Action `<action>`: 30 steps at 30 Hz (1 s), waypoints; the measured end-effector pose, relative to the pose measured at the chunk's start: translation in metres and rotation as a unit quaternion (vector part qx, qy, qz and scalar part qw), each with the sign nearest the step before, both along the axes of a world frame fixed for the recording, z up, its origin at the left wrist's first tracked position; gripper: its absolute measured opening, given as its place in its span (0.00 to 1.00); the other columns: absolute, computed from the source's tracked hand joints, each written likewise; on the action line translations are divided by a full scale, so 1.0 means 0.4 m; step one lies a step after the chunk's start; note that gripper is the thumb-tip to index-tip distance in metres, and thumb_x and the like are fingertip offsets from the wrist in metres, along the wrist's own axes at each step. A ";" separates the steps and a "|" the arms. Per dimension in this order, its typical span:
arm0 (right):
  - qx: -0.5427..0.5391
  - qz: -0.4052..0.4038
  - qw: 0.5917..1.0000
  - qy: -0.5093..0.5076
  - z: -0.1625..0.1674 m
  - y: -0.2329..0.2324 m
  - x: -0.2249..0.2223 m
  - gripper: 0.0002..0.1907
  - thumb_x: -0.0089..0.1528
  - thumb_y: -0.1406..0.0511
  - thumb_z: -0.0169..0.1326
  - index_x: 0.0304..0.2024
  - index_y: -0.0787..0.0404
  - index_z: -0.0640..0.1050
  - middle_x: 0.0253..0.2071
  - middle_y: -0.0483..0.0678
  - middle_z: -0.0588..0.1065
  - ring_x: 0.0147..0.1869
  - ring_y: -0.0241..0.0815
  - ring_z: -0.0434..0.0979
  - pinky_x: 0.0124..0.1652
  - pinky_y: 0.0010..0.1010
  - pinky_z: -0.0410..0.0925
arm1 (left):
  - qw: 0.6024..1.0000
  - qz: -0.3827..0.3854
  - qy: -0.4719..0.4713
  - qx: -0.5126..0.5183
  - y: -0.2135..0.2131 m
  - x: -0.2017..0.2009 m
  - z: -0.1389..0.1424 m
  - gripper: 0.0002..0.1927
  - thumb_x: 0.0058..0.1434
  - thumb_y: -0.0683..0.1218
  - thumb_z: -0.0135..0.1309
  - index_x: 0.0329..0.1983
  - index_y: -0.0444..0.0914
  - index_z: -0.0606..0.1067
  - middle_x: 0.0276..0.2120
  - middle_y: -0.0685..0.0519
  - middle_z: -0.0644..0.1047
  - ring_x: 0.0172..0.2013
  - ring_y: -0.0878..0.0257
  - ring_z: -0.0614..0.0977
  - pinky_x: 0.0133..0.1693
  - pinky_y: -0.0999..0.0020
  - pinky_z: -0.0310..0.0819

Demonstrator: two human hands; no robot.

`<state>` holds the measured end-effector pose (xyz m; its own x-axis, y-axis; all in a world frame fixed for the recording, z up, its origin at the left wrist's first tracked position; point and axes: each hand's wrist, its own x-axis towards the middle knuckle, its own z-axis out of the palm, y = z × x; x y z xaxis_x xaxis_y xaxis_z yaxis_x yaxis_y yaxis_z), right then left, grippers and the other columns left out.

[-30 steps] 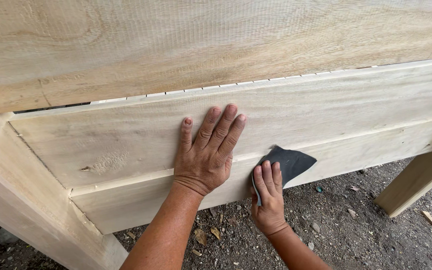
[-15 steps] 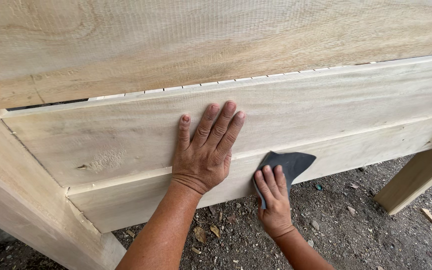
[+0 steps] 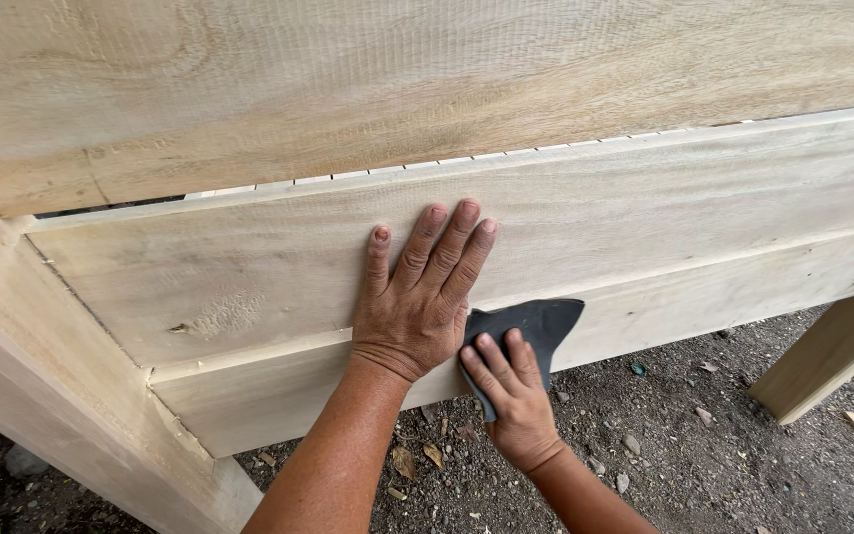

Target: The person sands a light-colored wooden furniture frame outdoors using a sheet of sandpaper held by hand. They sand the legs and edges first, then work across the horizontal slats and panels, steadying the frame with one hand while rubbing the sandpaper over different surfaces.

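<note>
My left hand (image 3: pixel 415 302) lies flat, fingers spread and pointing up, on a pale unfinished wooden board (image 3: pixel 664 213) of a large piece of furniture. Just below and to its right, my right hand (image 3: pixel 508 396) presses a dark grey sheet of sandpaper (image 3: pixel 543 321) against the narrower lower rail (image 3: pixel 714 297). Its fingers cover the sheet's lower left part, and the two hands nearly touch. The sheet's right corner sticks out past the fingers along the rail's bottom edge.
A wide grained wooden panel (image 3: pixel 348 89) overhangs the board from above. A thick wooden leg (image 3: pixel 42 396) slants down at the left, and another leg (image 3: pixel 832 356) stands at the right. Below is dark gravel ground (image 3: pixel 724 455) with small stones and dry leaves.
My right hand has slid the sandpaper a little to the left along the lower rail, closer to my left hand. The left hand stays flat on the board.
</note>
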<state>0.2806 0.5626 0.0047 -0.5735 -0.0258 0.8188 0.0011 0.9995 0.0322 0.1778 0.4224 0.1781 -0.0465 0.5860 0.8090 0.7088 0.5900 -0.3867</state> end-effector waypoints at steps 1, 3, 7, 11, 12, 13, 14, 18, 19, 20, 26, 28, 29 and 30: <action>-0.056 -0.018 0.998 0.011 0.008 0.046 0.008 0.34 0.67 0.68 0.46 0.75 0.44 0.59 0.80 0.45 0.50 0.84 0.53 0.35 0.78 0.49 0.40 | 1.000 0.011 0.011 -0.003 -0.003 -0.001 0.002 0.38 0.72 0.50 0.46 0.84 0.52 0.50 0.81 0.59 0.43 0.80 0.60 0.42 0.76 0.45 0.21; -0.223 -0.072 0.969 0.080 0.036 0.128 0.019 0.32 0.71 0.68 0.41 0.77 0.47 0.54 0.81 0.49 0.46 0.85 0.56 0.33 0.78 0.50 0.38 | 0.999 0.027 0.026 -0.005 -0.010 0.000 0.003 0.36 0.72 0.50 0.44 0.83 0.52 0.52 0.81 0.59 0.46 0.79 0.60 0.43 0.76 0.45 0.21; -0.412 -0.100 0.879 0.216 0.113 0.129 -0.020 0.30 0.76 0.62 0.37 0.79 0.47 0.46 0.82 0.53 0.39 0.84 0.60 0.30 0.77 0.49 0.36 | 0.991 -0.110 -0.071 -0.008 -0.025 0.002 0.006 0.31 0.75 0.55 0.38 0.80 0.46 0.57 0.79 0.56 0.51 0.78 0.58 0.46 0.74 0.45 0.22; -0.183 0.029 0.976 0.110 0.077 -0.121 -0.075 0.32 0.70 0.67 0.44 0.77 0.52 0.56 0.81 0.54 0.46 0.85 0.60 0.31 0.78 0.52 0.33 | 0.984 -0.150 -0.097 -0.008 -0.047 0.002 0.015 0.30 0.74 0.55 0.35 0.78 0.44 0.60 0.78 0.55 0.54 0.77 0.59 0.49 0.74 0.48 0.24; -0.127 0.057 0.990 0.032 0.056 -0.160 -0.079 0.33 0.65 0.68 0.47 0.74 0.50 0.60 0.80 0.52 0.49 0.85 0.60 0.33 0.77 0.53 0.34 | 0.983 -0.156 -0.099 -0.007 -0.057 0.002 0.019 0.30 0.74 0.54 0.34 0.78 0.43 0.60 0.78 0.54 0.55 0.77 0.59 0.49 0.75 0.49 0.25; -0.069 0.084 0.993 -0.045 0.040 -0.175 -0.085 0.34 0.60 0.69 0.50 0.70 0.49 0.65 0.79 0.51 0.51 0.84 0.59 0.36 0.76 0.53 0.35 | 0.982 -0.162 -0.096 -0.020 -0.068 0.001 0.022 0.30 0.74 0.54 0.35 0.77 0.43 0.61 0.77 0.54 0.56 0.77 0.59 0.50 0.75 0.51 0.26; -0.040 0.063 0.996 -0.044 0.026 -0.168 -0.083 0.34 0.62 0.68 0.51 0.72 0.50 0.64 0.79 0.51 0.51 0.84 0.58 0.36 0.76 0.53 0.36 | 0.981 -0.166 -0.091 -0.034 -0.082 -0.001 0.026 0.29 0.74 0.53 0.36 0.77 0.42 0.61 0.77 0.54 0.57 0.77 0.59 0.51 0.76 0.53 0.28; -0.104 -0.035 0.993 0.038 0.029 -0.004 -0.032 0.33 0.67 0.67 0.46 0.75 0.52 0.60 0.80 0.50 0.49 0.85 0.58 0.35 0.78 0.51 0.35 | 0.974 -0.186 -0.094 -0.093 -0.135 -0.006 0.033 0.29 0.72 0.49 0.40 0.76 0.39 0.63 0.76 0.51 0.59 0.77 0.58 0.52 0.76 0.56 0.32; -0.185 -0.054 0.977 0.091 0.043 0.031 -0.022 0.31 0.71 0.66 0.43 0.77 0.53 0.57 0.81 0.52 0.47 0.85 0.60 0.34 0.79 0.50 0.35 | 0.974 -0.184 -0.093 -0.091 -0.141 -0.006 0.033 0.29 0.72 0.49 0.41 0.76 0.39 0.63 0.76 0.51 0.59 0.77 0.58 0.52 0.76 0.56 0.32; -0.264 -0.075 0.951 0.142 0.060 0.053 -0.016 0.29 0.75 0.65 0.40 0.79 0.53 0.54 0.82 0.54 0.45 0.86 0.61 0.33 0.79 0.49 0.36 | 0.975 -0.184 -0.092 -0.089 -0.143 -0.006 0.031 0.29 0.72 0.49 0.41 0.76 0.39 0.63 0.76 0.51 0.59 0.77 0.58 0.52 0.76 0.55 0.33; -0.259 -0.016 0.953 0.155 0.099 -0.131 -0.071 0.30 0.73 0.66 0.42 0.77 0.57 0.55 0.81 0.57 0.46 0.85 0.62 0.33 0.77 0.52 0.36 | 0.970 -0.206 -0.112 -0.069 -0.130 -0.009 0.019 0.30 0.72 0.49 0.41 0.77 0.38 0.59 0.77 0.50 0.58 0.77 0.57 0.53 0.76 0.54 0.34; -0.139 0.026 0.988 0.068 0.097 -0.171 -0.075 0.30 0.69 0.66 0.46 0.74 0.56 0.61 0.79 0.54 0.51 0.84 0.59 0.37 0.76 0.53 0.39 | 0.967 -0.214 -0.120 -0.065 -0.134 -0.012 0.017 0.31 0.72 0.49 0.41 0.78 0.38 0.57 0.77 0.50 0.57 0.77 0.57 0.53 0.77 0.54 0.35; -0.097 0.037 0.994 0.031 0.098 -0.167 -0.067 0.29 0.67 0.65 0.47 0.72 0.55 0.63 0.78 0.53 0.53 0.83 0.58 0.38 0.75 0.53 0.40 | 0.967 -0.215 -0.118 -0.063 -0.137 -0.014 0.016 0.31 0.73 0.49 0.41 0.78 0.38 0.56 0.77 0.50 0.57 0.77 0.58 0.53 0.77 0.54 0.35; -0.054 0.049 0.997 -0.007 0.101 -0.147 -0.055 0.29 0.65 0.65 0.49 0.70 0.55 0.65 0.77 0.52 0.55 0.83 0.57 0.40 0.75 0.54 0.41 | 0.968 -0.215 -0.116 -0.061 -0.140 -0.016 0.015 0.31 0.73 0.49 0.41 0.78 0.39 0.56 0.77 0.51 0.57 0.77 0.58 0.53 0.77 0.54 0.36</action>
